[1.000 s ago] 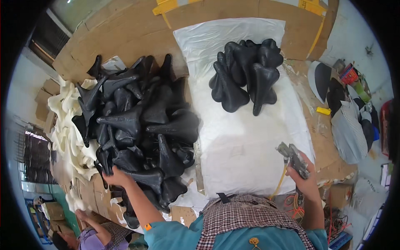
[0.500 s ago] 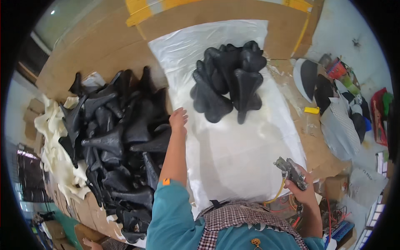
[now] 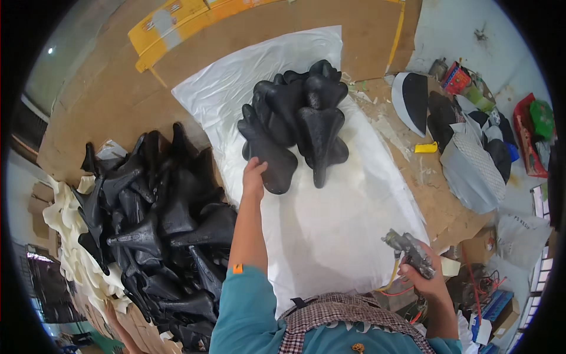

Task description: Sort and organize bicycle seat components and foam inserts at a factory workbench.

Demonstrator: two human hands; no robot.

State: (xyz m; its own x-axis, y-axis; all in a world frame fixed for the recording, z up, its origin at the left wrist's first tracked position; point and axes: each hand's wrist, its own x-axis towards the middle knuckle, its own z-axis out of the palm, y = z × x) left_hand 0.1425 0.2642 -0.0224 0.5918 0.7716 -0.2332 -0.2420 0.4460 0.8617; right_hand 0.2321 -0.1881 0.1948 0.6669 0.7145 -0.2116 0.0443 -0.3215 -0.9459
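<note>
My right hand (image 3: 430,277) grips a metal spray gun (image 3: 411,252) with a yellow hose, low on the right beside the white sheet. My left hand (image 3: 254,177) reaches forward to the edge of a black bicycle saddle pad (image 3: 270,162), its fingers over or against the rim and the thumb apart; no firm hold shows. That pad lies at the near left of a heap of black saddle pads (image 3: 321,127) on the white sheet (image 3: 330,248). To the left is a larger pile of similar black pads (image 3: 159,218).
Cream-coloured pads (image 3: 82,253) lie beyond the black pile on the left. Another person's arm (image 3: 121,327) shows at lower left. On the right are a yellow tool (image 3: 425,147), a grey bag (image 3: 474,171) and a red basket (image 3: 530,135). Cardboard (image 3: 283,47) backs the table.
My left hand has come from the gap beside the large pile to the edge of a pad on the sheet. The spray gun stays in my right hand. The view has shifted.
</note>
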